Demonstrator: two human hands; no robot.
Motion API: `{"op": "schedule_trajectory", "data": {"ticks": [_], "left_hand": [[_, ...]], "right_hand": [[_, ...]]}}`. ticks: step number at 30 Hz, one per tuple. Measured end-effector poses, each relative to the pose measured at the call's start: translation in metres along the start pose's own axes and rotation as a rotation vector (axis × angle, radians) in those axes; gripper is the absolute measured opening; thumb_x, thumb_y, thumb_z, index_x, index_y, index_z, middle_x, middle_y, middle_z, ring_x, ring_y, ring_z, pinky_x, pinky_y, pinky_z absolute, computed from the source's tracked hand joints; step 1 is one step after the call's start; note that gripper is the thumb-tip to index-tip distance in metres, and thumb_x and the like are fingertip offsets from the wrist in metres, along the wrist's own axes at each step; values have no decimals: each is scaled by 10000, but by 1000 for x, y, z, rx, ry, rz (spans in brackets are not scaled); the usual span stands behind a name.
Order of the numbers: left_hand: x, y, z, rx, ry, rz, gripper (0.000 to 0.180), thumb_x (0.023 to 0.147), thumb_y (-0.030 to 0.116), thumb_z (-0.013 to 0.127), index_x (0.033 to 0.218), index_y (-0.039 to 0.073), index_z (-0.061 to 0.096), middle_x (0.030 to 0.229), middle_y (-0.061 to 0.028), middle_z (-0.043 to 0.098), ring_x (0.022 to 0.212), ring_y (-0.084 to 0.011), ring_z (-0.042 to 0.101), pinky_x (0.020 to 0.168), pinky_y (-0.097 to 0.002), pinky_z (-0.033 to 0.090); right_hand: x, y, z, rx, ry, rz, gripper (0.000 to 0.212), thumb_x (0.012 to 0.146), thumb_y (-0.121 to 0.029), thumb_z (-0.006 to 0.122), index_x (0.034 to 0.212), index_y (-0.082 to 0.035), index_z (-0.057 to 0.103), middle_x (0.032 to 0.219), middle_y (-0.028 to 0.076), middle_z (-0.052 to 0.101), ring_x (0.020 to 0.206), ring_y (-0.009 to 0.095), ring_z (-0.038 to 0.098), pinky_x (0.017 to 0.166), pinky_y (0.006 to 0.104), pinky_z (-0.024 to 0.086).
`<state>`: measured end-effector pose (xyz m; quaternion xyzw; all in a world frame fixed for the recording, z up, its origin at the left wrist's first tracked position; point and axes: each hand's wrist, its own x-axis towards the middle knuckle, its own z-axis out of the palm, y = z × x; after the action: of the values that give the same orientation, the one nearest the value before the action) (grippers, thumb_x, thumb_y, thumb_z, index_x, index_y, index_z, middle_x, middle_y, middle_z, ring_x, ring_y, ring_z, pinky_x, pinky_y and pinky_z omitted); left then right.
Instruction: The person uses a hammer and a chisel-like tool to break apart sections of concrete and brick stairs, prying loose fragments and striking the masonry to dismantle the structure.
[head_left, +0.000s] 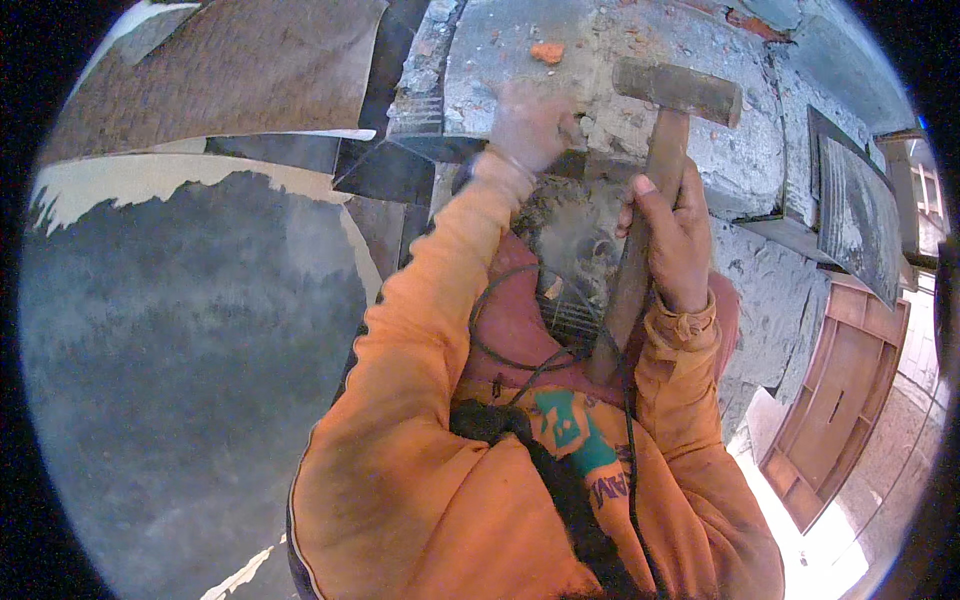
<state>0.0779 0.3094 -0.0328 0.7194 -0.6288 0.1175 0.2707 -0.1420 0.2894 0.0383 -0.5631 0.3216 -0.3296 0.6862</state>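
My right hand [676, 232] is wrapped around the long wooden handle of a sledgehammer [678, 93]. Its blocky steel head lies over the rough grey concrete surface [735, 165] at the top of the view, and the handle slants down toward my lap. My left hand [532, 125] is over the near edge of the same concrete, left of the hammer head. Motion smears its fingers, so whether it grips anything is unclear. A dark spot shows beside its fingertips. Beyond it sits a small orange brick chip [547, 52]. Both my sleeves are orange.
A brown textured sheet [230, 75] hangs at the upper left above a large dark grey panel [180, 340] with a torn pale edge. A black cable [478, 325] loops across my lap. To the right stand a dark framed plate [855, 205] and a brown panelled frame [838, 395].
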Motion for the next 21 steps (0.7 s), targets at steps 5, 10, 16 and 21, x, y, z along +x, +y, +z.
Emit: {"op": "schedule_trajectory", "data": {"ticks": [5, 10, 16, 21], "left_hand": [[25, -46, 19, 48, 61, -92, 224, 763, 168, 588, 972, 152, 665, 832, -126, 670, 838, -350, 620, 777, -470, 460], [40, -43, 26, 35, -25, -224, 236, 790, 199, 571, 1010, 144, 640, 837, -164, 664, 829, -357, 632, 762, -471, 473], [53, -44, 47, 153, 188, -352, 263, 670, 212, 689, 896, 88, 635, 811, -134, 662, 819, -325, 629, 778, -441, 433], [52, -40, 46, 168, 136, -363, 256, 727, 221, 642, 950, 96, 638, 864, -154, 664, 854, -352, 628, 799, -453, 451]], "right_hand": [[4, 9, 10, 36, -27, 21, 257, 918, -176, 542, 1135, -56, 475, 774, 18, 527, 605, 103, 535, 530, 250, 461], [21, 41, 32, 25, 18, 143, 211, 926, -214, 531, 1063, -61, 486, 757, 25, 533, 580, 111, 531, 506, 260, 459], [30, 36, 40, 110, 92, 33, 187, 931, -230, 517, 986, -58, 469, 706, 40, 530, 532, 132, 531, 467, 286, 457], [40, 28, 45, 200, 273, 15, 181, 945, -243, 491, 976, -71, 445, 706, 41, 514, 528, 139, 525, 446, 303, 465]]}}
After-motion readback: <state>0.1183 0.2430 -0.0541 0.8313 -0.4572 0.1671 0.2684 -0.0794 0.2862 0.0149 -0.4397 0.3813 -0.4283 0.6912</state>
